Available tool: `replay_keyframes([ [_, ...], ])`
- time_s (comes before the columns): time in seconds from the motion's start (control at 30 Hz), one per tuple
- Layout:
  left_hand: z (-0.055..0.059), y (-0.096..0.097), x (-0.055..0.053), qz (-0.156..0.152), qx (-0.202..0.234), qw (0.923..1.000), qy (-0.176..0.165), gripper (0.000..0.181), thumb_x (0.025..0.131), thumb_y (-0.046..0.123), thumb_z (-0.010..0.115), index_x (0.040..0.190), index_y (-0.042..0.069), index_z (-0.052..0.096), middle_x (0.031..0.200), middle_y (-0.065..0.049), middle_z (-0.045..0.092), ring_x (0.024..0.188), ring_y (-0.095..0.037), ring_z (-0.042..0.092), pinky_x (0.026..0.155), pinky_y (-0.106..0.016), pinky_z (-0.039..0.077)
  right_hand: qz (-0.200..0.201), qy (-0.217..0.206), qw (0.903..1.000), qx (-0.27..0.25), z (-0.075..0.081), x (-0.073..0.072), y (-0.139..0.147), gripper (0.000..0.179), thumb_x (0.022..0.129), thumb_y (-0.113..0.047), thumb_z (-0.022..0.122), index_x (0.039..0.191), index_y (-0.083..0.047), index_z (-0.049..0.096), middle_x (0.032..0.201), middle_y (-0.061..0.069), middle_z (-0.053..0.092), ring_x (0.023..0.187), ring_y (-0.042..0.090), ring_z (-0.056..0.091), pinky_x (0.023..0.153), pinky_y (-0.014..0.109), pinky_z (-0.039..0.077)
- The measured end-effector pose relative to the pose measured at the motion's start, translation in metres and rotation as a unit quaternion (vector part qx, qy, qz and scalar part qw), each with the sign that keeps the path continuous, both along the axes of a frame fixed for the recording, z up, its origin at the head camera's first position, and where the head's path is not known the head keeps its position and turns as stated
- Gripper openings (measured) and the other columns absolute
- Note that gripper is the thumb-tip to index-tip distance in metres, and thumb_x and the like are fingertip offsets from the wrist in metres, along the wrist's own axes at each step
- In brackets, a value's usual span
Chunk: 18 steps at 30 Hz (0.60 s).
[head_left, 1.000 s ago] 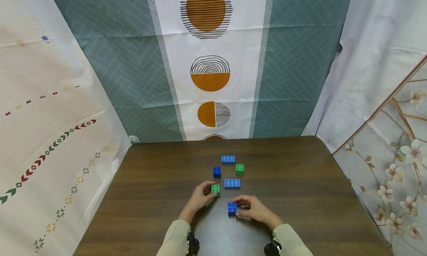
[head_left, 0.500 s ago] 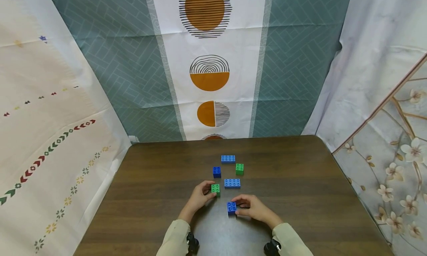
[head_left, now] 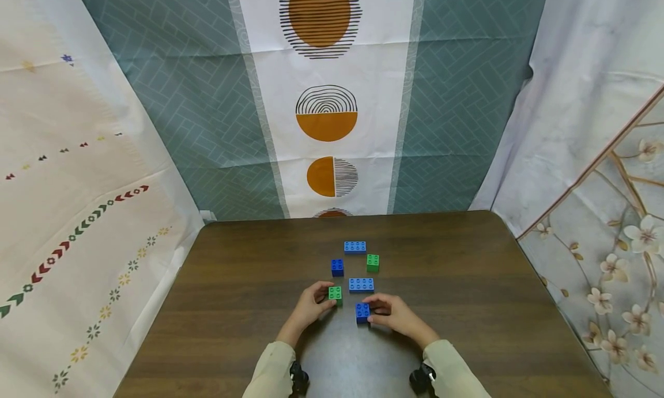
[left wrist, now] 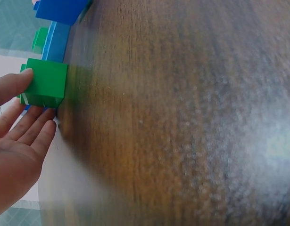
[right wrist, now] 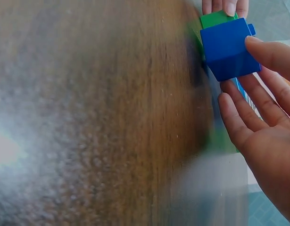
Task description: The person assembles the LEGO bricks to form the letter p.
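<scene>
My left hand (head_left: 310,304) pinches a green toy building block (head_left: 335,295) with four-studded top between thumb and fingers; in the left wrist view the thumb lies on the green block's (left wrist: 46,81) near edge. My right hand (head_left: 393,314) grips a dark blue block (head_left: 362,313) of the same square shape, nearer the front and to the right. In the right wrist view the blue block (right wrist: 229,49) overlaps the green one (right wrist: 218,19) behind it. Just beyond both hands lies a long light blue block (head_left: 361,285).
Farther back on the brown wooden table (head_left: 249,260) lie a small dark blue block (head_left: 337,268), a second green block (head_left: 372,263) and another long light blue block (head_left: 355,247). Patterned cloths (head_left: 451,98) hang behind the table and at both sides.
My right hand has moved slightly away from me with the dark blue block, closer to the long light blue block. The left hand and its green block stay in place.
</scene>
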<state>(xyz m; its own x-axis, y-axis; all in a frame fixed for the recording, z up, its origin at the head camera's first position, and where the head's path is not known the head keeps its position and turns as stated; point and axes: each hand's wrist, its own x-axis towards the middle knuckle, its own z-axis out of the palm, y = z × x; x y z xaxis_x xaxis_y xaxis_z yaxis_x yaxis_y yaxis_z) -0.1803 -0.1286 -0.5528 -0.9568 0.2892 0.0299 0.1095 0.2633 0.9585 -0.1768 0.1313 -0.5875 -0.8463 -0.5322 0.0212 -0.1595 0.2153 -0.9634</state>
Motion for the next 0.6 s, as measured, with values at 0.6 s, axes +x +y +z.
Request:
replay_keyframes([
  [0.6,-0.003,0.0,-0.001,0.0,-0.002,1.0,0.0,0.036,0.087,-0.01,0.062,0.121,-0.016,0.052,0.117,-0.035,0.057,0.114,-0.049,0.051,0.1,-0.062,0.038,-0.044,-0.013,0.9989,0.011,0.008,-0.004,-0.005,0.034,0.088,-0.001,0.067,0.122,0.0,0.061,0.124,0.021,0.058,0.112,0.038,0.057,0.095,0.05,0.049],
])
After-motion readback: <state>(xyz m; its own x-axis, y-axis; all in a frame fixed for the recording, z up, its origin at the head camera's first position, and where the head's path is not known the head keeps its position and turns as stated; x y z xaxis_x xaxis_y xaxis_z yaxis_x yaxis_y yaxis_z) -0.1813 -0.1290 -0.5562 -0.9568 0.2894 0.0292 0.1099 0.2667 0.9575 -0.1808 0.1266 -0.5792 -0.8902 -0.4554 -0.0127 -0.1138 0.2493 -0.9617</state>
